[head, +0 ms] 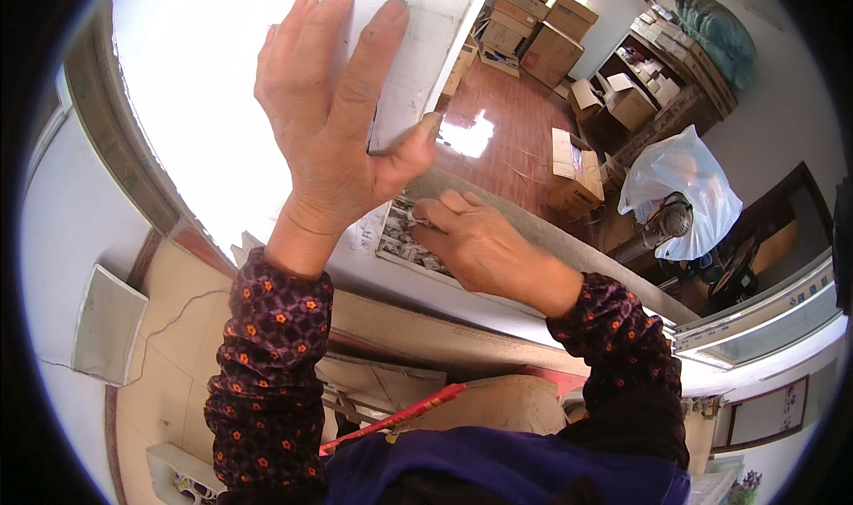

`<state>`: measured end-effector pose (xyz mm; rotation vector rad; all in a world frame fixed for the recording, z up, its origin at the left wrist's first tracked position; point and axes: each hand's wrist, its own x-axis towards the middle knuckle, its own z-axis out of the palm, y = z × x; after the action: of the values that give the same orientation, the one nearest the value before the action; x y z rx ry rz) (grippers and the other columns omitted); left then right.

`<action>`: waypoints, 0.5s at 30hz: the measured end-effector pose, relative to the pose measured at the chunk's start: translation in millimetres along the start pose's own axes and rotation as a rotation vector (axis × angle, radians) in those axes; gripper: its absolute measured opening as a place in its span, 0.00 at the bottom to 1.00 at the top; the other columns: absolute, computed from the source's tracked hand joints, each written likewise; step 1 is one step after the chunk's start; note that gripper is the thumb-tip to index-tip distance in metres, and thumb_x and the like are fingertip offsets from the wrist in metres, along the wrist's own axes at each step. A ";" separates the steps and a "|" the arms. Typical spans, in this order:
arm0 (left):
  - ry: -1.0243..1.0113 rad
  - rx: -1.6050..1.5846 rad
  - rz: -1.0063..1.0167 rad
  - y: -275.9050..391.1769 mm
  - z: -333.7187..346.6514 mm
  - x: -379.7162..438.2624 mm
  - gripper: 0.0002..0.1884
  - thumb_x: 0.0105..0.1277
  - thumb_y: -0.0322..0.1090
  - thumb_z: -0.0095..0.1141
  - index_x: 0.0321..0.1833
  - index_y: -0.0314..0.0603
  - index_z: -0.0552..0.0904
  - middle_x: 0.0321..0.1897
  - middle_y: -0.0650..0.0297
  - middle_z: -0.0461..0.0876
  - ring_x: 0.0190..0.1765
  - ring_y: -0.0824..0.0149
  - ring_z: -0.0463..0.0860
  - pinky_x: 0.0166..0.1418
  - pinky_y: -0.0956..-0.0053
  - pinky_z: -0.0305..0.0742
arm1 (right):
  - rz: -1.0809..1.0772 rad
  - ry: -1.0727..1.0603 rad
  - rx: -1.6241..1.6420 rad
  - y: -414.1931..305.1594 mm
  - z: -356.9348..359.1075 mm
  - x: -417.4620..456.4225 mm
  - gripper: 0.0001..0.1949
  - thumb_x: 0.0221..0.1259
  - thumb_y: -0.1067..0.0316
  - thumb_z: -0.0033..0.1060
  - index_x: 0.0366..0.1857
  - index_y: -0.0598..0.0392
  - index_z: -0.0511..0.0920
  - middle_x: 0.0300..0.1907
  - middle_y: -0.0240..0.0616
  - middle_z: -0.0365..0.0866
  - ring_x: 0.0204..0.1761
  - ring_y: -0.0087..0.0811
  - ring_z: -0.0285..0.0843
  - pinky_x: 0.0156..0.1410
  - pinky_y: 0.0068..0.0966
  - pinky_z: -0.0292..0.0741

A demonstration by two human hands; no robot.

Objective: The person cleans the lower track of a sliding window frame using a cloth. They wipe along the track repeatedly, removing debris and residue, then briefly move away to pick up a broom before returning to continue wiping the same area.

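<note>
My left hand point(333, 112) is spread against a bright white surface point(426, 38), thumb out towards that surface's edge. No object shows in it. Lower and to the right, my right hand point(480, 245) has its fingers bent over a grey-and-white mottled panel point(404, 238) set in a white ledge point(346, 268). Its fingertips touch or hover at this panel; whether they pinch anything is hidden. Small dark marks point(365, 237) show on the white face beside the panel. Dark sleeves with orange flowers cover both my forearms.
Beyond the ledge, stacked cardboard boxes point(523, 22) and an open carton point(576, 175) stand on a reddish wood floor point(513, 118). A fan point(674, 215) stands by a translucent plastic bag point(706, 178). Below my arms are a large carton point(500, 405) and a red strip point(400, 417).
</note>
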<state>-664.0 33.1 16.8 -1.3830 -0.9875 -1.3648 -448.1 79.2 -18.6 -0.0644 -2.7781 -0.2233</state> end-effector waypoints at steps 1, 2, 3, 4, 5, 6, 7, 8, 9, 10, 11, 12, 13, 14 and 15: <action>-0.008 -0.008 -0.002 -0.2 -0.2 -1.0 0.37 0.68 0.53 0.62 0.76 0.40 0.73 0.78 0.55 0.62 0.81 0.51 0.59 0.80 0.56 0.63 | 0.002 0.018 0.008 -0.2 -0.1 -2.5 0.06 0.53 0.69 0.62 0.33 0.57 0.83 0.41 0.37 0.75 0.50 0.39 0.74 0.51 0.36 0.75; -0.009 -0.002 0.001 -1.2 -0.6 -1.8 0.37 0.68 0.54 0.62 0.76 0.41 0.73 0.78 0.55 0.62 0.81 0.51 0.59 0.80 0.56 0.63 | 0.003 0.036 0.016 0.0 -0.3 -4.4 0.07 0.53 0.69 0.62 0.34 0.58 0.83 0.41 0.38 0.75 0.51 0.39 0.74 0.51 0.37 0.76; -0.004 -0.001 0.001 -1.2 -0.3 -1.4 0.37 0.68 0.54 0.62 0.76 0.41 0.73 0.78 0.55 0.62 0.81 0.51 0.59 0.81 0.56 0.63 | 0.008 0.051 0.018 -0.1 -2.2 -5.9 0.07 0.52 0.70 0.63 0.34 0.58 0.83 0.41 0.38 0.74 0.52 0.40 0.75 0.51 0.37 0.77; 0.001 0.002 0.002 -1.4 -0.4 -0.9 0.37 0.68 0.54 0.62 0.76 0.42 0.72 0.78 0.55 0.62 0.81 0.51 0.58 0.81 0.55 0.62 | 0.020 -0.002 0.026 1.1 -2.2 -4.7 0.10 0.52 0.72 0.63 0.39 0.57 0.84 0.44 0.39 0.76 0.51 0.42 0.77 0.51 0.37 0.78; -0.002 0.019 0.000 -2.0 -1.0 -0.5 0.37 0.68 0.55 0.61 0.76 0.42 0.72 0.78 0.55 0.62 0.81 0.51 0.58 0.81 0.55 0.62 | 0.032 -0.054 0.035 3.7 -1.2 -1.9 0.13 0.52 0.74 0.64 0.43 0.57 0.85 0.47 0.41 0.78 0.51 0.43 0.78 0.51 0.38 0.80; -0.005 0.032 -0.003 -2.3 -0.1 -1.1 0.37 0.68 0.55 0.61 0.76 0.43 0.72 0.78 0.55 0.62 0.81 0.51 0.58 0.81 0.55 0.62 | 0.048 -0.108 0.042 7.5 -1.2 -0.8 0.16 0.52 0.76 0.64 0.47 0.57 0.85 0.50 0.42 0.79 0.50 0.45 0.80 0.50 0.38 0.81; -0.008 0.045 -0.006 -2.1 0.9 -1.4 0.37 0.69 0.56 0.61 0.77 0.43 0.72 0.78 0.55 0.62 0.81 0.51 0.58 0.81 0.55 0.62 | 0.057 -0.107 0.086 12.3 -2.7 0.4 0.17 0.52 0.77 0.64 0.48 0.55 0.86 0.49 0.42 0.80 0.48 0.45 0.81 0.48 0.38 0.81; 0.005 0.028 -0.010 -0.6 2.8 -1.7 0.37 0.68 0.55 0.61 0.77 0.43 0.72 0.78 0.55 0.62 0.81 0.51 0.58 0.81 0.55 0.62 | 0.066 -0.106 0.131 18.2 -4.8 2.2 0.18 0.51 0.78 0.64 0.48 0.54 0.86 0.49 0.43 0.80 0.46 0.46 0.82 0.46 0.37 0.82; 0.011 0.018 -0.006 -0.3 3.2 -1.6 0.37 0.68 0.54 0.61 0.77 0.43 0.72 0.78 0.55 0.62 0.81 0.51 0.58 0.81 0.55 0.62 | 0.069 -0.097 0.182 23.7 -4.8 6.3 0.19 0.50 0.79 0.64 0.48 0.52 0.86 0.49 0.43 0.81 0.44 0.46 0.83 0.44 0.37 0.82; 0.016 0.011 -0.005 -1.2 3.0 -2.3 0.37 0.68 0.54 0.61 0.77 0.44 0.72 0.78 0.55 0.62 0.81 0.51 0.58 0.81 0.55 0.62 | 0.094 -0.019 0.171 28.7 -9.5 12.1 0.16 0.50 0.78 0.64 0.45 0.52 0.85 0.45 0.42 0.80 0.43 0.47 0.83 0.44 0.38 0.82; 0.003 0.018 -0.003 -1.9 1.0 -2.0 0.37 0.67 0.53 0.62 0.77 0.44 0.72 0.78 0.55 0.62 0.81 0.51 0.58 0.81 0.55 0.62 | 0.120 0.059 0.161 32.5 -19.4 18.9 0.14 0.50 0.78 0.64 0.42 0.53 0.85 0.42 0.42 0.78 0.42 0.47 0.82 0.44 0.38 0.82; -0.009 0.016 -0.008 -0.1 0.1 -2.0 0.37 0.67 0.52 0.62 0.77 0.43 0.72 0.78 0.55 0.62 0.81 0.51 0.58 0.81 0.55 0.62 | 0.153 0.131 0.147 35.4 -26.0 21.5 0.12 0.50 0.77 0.63 0.39 0.53 0.84 0.38 0.41 0.77 0.40 0.48 0.82 0.44 0.39 0.82; -0.020 0.014 -0.012 1.1 -0.4 -2.3 0.37 0.67 0.52 0.63 0.77 0.43 0.72 0.78 0.55 0.62 0.81 0.51 0.58 0.81 0.55 0.62 | 0.129 0.115 0.126 37.8 -26.2 24.0 0.12 0.50 0.77 0.64 0.40 0.52 0.84 0.37 0.41 0.76 0.41 0.48 0.82 0.44 0.39 0.82; -0.022 0.024 -0.014 0.9 -0.4 -3.1 0.37 0.66 0.51 0.63 0.77 0.43 0.72 0.78 0.55 0.62 0.81 0.51 0.58 0.80 0.55 0.62 | 0.104 0.099 0.105 39.4 -24.9 26.8 0.12 0.50 0.77 0.64 0.40 0.52 0.84 0.36 0.40 0.75 0.42 0.47 0.82 0.44 0.39 0.82; -0.017 0.032 -0.014 0.5 -0.7 -1.7 0.38 0.66 0.51 0.63 0.77 0.43 0.72 0.78 0.55 0.62 0.81 0.51 0.58 0.80 0.55 0.62 | 0.079 0.084 0.077 39.0 -25.7 29.0 0.12 0.50 0.77 0.64 0.40 0.52 0.84 0.35 0.40 0.75 0.42 0.47 0.82 0.43 0.40 0.82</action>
<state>-663.8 32.5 15.0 -1.3685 -1.0281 -1.3443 -463.7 114.0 21.0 -0.1415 -2.6910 -0.0962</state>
